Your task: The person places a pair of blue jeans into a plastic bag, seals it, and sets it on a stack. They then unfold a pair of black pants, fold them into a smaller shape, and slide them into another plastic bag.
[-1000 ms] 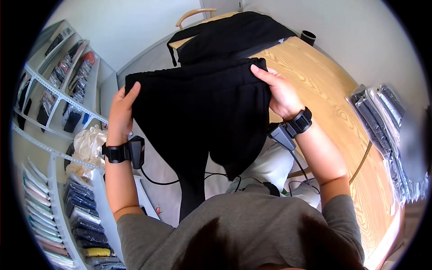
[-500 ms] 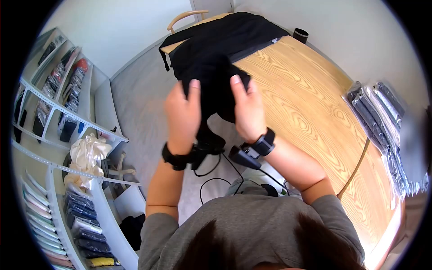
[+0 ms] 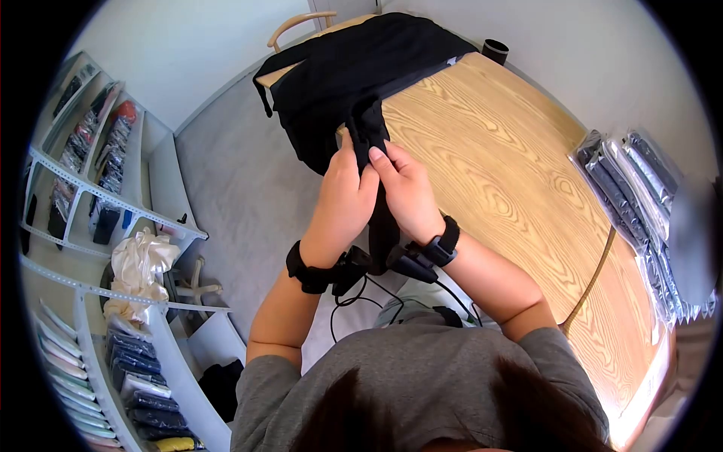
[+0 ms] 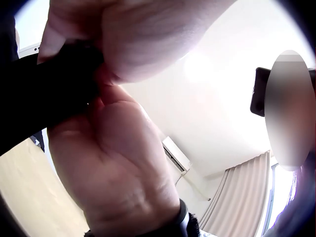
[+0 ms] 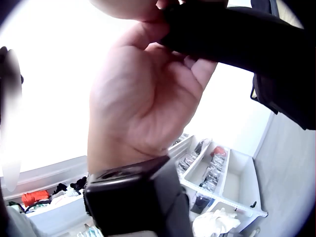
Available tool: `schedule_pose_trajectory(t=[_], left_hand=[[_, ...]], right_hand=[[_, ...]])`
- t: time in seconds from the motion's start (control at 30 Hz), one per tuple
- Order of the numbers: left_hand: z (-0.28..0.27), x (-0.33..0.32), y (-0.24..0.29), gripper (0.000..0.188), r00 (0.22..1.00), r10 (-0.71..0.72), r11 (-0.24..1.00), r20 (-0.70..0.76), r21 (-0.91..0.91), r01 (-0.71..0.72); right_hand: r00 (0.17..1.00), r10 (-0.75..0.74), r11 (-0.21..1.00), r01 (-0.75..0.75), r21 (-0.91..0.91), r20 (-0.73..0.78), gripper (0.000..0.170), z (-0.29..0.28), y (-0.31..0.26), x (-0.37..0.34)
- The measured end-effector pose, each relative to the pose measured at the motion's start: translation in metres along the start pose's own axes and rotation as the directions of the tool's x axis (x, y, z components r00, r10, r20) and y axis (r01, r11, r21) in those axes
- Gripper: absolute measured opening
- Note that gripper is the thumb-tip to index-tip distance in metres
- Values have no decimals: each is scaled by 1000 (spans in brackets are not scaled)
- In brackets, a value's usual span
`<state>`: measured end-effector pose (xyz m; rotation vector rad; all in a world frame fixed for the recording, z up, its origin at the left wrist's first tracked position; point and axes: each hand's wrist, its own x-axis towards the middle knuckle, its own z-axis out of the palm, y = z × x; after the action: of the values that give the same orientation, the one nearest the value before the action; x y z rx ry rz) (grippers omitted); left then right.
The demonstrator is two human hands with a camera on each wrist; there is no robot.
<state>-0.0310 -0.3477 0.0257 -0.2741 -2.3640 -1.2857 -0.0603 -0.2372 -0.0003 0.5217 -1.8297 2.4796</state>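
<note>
Black trousers (image 3: 367, 113) hang gathered lengthwise into a narrow strip in front of the body, their lower part (image 3: 382, 233) dropping between the forearms. My left hand (image 3: 340, 202) grips the gathered waist end from the left. Beside it, my right hand (image 3: 410, 188) pinches the same cloth, thumb on top. Both hands are close together with thumbs near each other. In both wrist views the dark cloth (image 4: 44, 94) runs out from between the fingers, with its folds lost in black. Behind, another black garment (image 3: 369, 56) lies spread over the far end of the wooden table (image 3: 497, 181).
A black cup (image 3: 495, 51) stands at the table's far edge, with a wooden chair (image 3: 301, 22) behind. Clear-bagged clothes (image 3: 633, 203) are stacked at the right. White shelves (image 3: 90, 290) with packed garments and cream fabric (image 3: 141, 264) line the left. Cables (image 3: 350, 301) trail from the wrists.
The trousers were stretched wide by the waistband; my hands have come together, folding them into a narrow strip. Both hands still hold the cloth.
</note>
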Motion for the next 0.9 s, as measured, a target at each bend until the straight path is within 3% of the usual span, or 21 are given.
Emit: schedule_pose_trajectory(t=[0.07,0.13,0.17,0.2,0.27,0.3,0.33,0.4,0.47,0.53,0.6,0.7,0.73,0.77,0.8,0.83,0.87,0.9], left_hand=[[0,1,-1,56,999,-33,999,25,-11,34],[-3,5,-5,64,985,115,974,127,-207,-87],[-6,0,-12,71,988,12,991,152,-137,9],[-14,-2,-5,71,988,11,990,155,-137,11],[-33,0,17,76,925,-72,940,372,-284,188],[-34,-2,13,77,934,11,935,357,-334,117],[-38,-2,11,77,932,4,937,363,-328,123],[-45,-4,13,75,908,-15,965,418,-231,122],[-50,-7,24,76,899,-79,982,431,-124,146],[-52,-10,28,77,889,-140,986,436,-18,164],[-55,-13,25,78,901,-40,994,432,105,-7],[-63,-14,13,74,912,27,997,410,51,-53],[-70,-7,21,74,910,27,997,413,51,-53],[-79,2,33,72,933,-13,960,360,266,-89],[-86,11,38,70,954,-41,877,299,469,-109],[-87,19,33,67,938,237,850,251,414,-326],[-85,25,29,67,940,229,853,251,415,-318],[-82,32,28,67,884,355,789,303,410,-458]], right_hand=[[996,-54,998,57,-40,65,31,-3,-8,2],[994,-30,997,36,-61,108,34,-7,-15,1],[988,-4,996,17,-82,154,36,-9,-16,0],[988,-2,997,15,-82,152,36,-12,-15,0],[982,-11,999,20,-47,187,43,-16,-12,2],[983,-8,999,16,-42,183,43,-16,-12,1],[978,-20,997,36,-72,206,44,-16,-13,1],[973,-31,994,53,-93,228,46,-13,-18,-2],[960,-155,921,226,-318,233,46,-9,-24,-6],[944,-238,878,309,-364,229,45,-6,-21,-10],[920,-318,824,387,-414,228,45,-7,-17,-12],[944,-275,867,325,-377,181,42,-14,-10,-8],[974,-160,955,193,-224,159,41,-17,-6,-4],[987,-39,997,50,-63,157,40,-19,-4,-3],[987,-38,997,49,-62,156,40,-19,-7,-3],[983,21,999,-28,33,183,40,-19,-13,-4],[973,82,986,-111,126,216,39,-19,-18,-6],[972,89,985,-119,128,217,39,-18,-21,-8]])
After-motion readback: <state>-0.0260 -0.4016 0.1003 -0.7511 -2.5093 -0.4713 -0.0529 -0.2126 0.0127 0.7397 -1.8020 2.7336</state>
